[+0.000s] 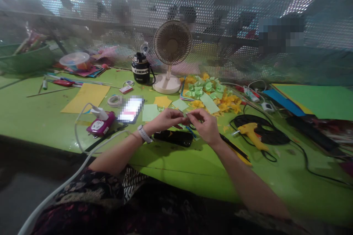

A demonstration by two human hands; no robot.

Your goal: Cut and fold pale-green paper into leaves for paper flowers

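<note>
My left hand, with a pale watch on its wrist, reaches over the middle of the table with its fingers pinched together. My right hand meets it fingertip to fingertip, also pinched. Whatever lies between the fingertips is too small and too covered to name. Just below the hands rests a long black case. Small pale green paper pieces lie right behind my fingers, and another green sheet is to the left. A heap of green folded paper flowers and yellow paper flowers spreads beyond my right hand.
A yellow glue gun sits on a black round cable reel at right. Left of my hands are a lit phone and a purple power socket. A fan and a black bottle stand behind, before a perforated screen.
</note>
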